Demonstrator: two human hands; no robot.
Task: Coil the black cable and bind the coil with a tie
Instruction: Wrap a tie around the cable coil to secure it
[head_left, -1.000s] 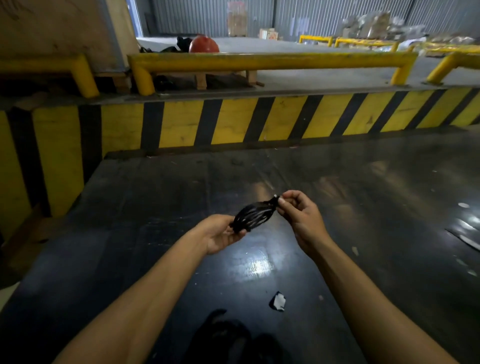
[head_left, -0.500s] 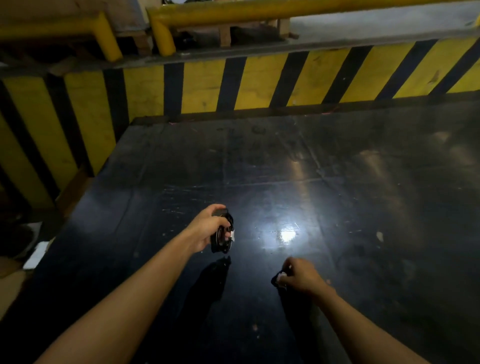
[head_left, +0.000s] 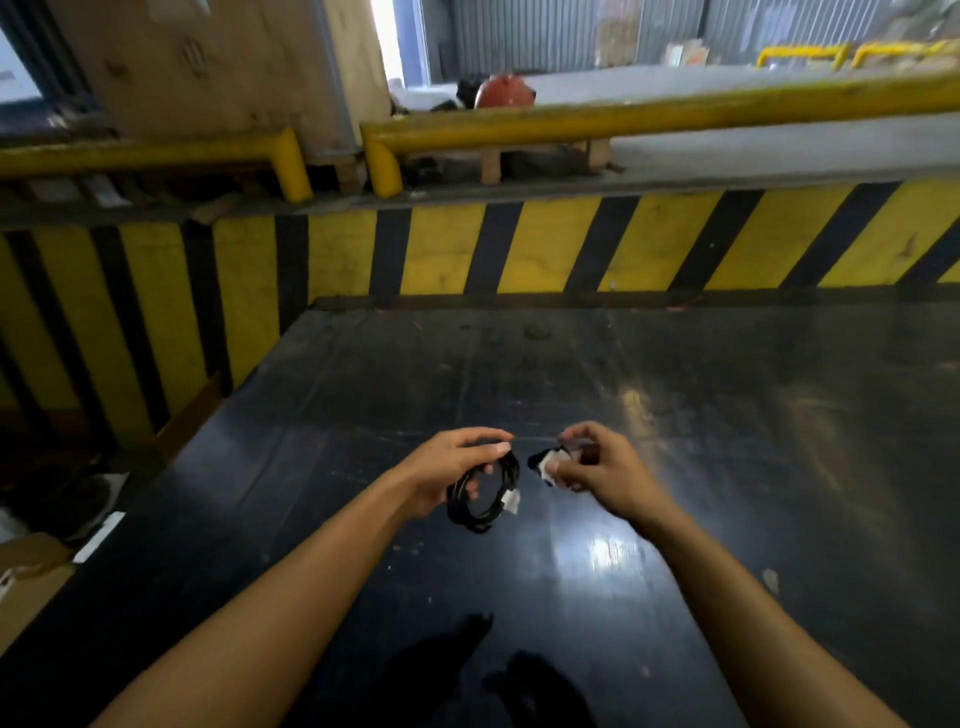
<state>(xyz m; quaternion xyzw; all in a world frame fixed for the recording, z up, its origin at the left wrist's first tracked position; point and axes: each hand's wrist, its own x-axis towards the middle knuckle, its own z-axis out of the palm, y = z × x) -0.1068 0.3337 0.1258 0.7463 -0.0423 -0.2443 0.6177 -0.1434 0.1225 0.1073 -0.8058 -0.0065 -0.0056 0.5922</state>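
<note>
My left hand (head_left: 447, 467) holds a coil of black cable (head_left: 485, 496) above the dark table, with the loops hanging below my fingers. A white plug end (head_left: 510, 502) sticks out at the coil's right side. My right hand (head_left: 597, 467), a little to the right of the coil, pinches a small black and white piece (head_left: 545, 462), which looks like the tie. The two hands are close together but apart.
The glossy black tabletop (head_left: 675, 415) spreads wide around my hands. A yellow and black striped barrier (head_left: 519, 249) runs behind it, with yellow guard rails (head_left: 623, 117) above. Cardboard (head_left: 31, 577) lies on the floor at the lower left.
My right hand picked the small piece off the table and rose beside the coil. My left hand kept the coil, which now hangs open as a loop.
</note>
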